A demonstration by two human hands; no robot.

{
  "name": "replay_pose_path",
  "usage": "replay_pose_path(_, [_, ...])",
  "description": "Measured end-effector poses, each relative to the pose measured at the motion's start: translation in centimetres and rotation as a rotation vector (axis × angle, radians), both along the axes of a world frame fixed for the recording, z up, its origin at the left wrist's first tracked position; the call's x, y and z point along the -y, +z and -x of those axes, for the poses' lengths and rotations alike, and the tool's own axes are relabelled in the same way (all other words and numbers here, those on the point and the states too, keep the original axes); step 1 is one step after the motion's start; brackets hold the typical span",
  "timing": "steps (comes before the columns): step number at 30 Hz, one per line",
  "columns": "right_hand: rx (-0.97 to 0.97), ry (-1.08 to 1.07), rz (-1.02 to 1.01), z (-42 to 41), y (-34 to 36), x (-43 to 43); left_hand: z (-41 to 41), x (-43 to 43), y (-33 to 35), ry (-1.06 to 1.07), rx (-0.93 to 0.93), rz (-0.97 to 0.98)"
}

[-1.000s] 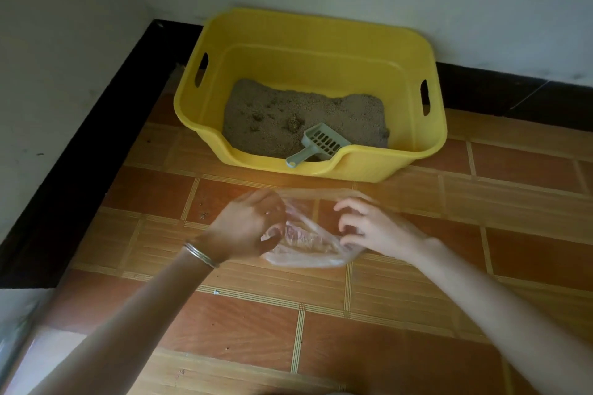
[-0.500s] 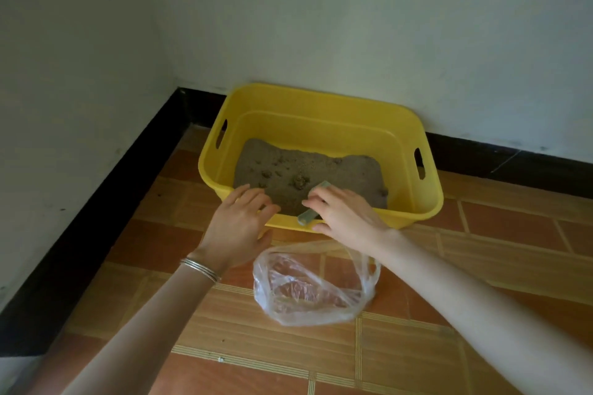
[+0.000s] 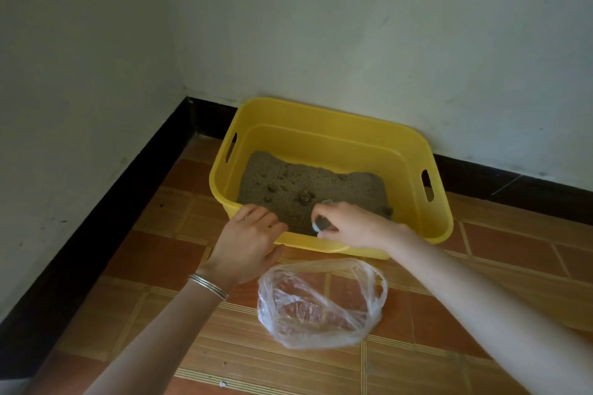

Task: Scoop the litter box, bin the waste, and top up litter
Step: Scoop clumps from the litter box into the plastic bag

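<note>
grey-green plastic of one litter scoop (image 3: 319, 225) is closed round at its handle by the right hand (image 3: 349, 226), over the near edge of the litter (image 3: 308, 189); light and stiff, it is best held there. several clumps (image 3: 304, 197) look crumbly. one yellow litter box (image 3: 414, 151) is touched at its near rim by the left hand (image 3: 248, 242), fingers loosely spread, nothing gripped. one thin, limp plastic bag (image 3: 321, 303) lies open on the tiled floor (image 3: 154, 266).

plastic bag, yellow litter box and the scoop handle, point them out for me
plastic bag (image 3: 317, 308), head view, on the crumpled clear film lying on the floor tiles
yellow litter box (image 3: 324, 133), head view, on the far inner wall
scoop handle (image 3: 317, 225), head view, on the handle's end showing in the right hand (image 3: 349, 228)
</note>
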State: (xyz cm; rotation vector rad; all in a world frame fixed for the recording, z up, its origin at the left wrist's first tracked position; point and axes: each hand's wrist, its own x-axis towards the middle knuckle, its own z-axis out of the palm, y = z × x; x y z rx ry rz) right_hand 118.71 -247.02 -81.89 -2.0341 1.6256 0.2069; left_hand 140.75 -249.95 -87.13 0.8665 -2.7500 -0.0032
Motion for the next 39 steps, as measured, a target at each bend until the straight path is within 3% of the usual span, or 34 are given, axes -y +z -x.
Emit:
replay_pose_path(4, [0.148, -0.098, 0.01, 3.3, 2.7, 0.1, 0.0, 0.4, 0.3, 0.024, 0.001, 0.023])
replay_pose_path(11, [0.06, -0.067, 0.03, 8.5, 3.1, 1.0, 0.9, 1.5, 0.6, 0.072, 0.075, 0.095])
replay_pose_path(18, [0.067, -0.154, 0.103, 10.7, -1.1, 3.3, 1.5, 1.5, 0.9, 0.195, 0.17, -0.027])
replay_pose_path(24, [-0.102, -0.092, 0.087, 9.8, -2.2, 4.9, 1.4, 0.4, 0.3, 0.249, 0.177, 0.046])
replay_pose_path(29, [-0.265, -0.072, 0.149, 12.5, 0.6, 5.6, 4.4, 0.4, 0.4, 0.286, 0.053, 0.009])
replay_pose_path(33, [-0.383, -0.081, 0.169, 13.9, 2.0, 4.5, 8.6, -0.8, 0.3, 0.112, -0.087, -0.105])
replay_pose_path(39, [-0.634, 0.087, 0.199, 16.9, 3.5, 3.8, 13.7, -1.7, -0.1, -0.177, -0.102, -0.098])
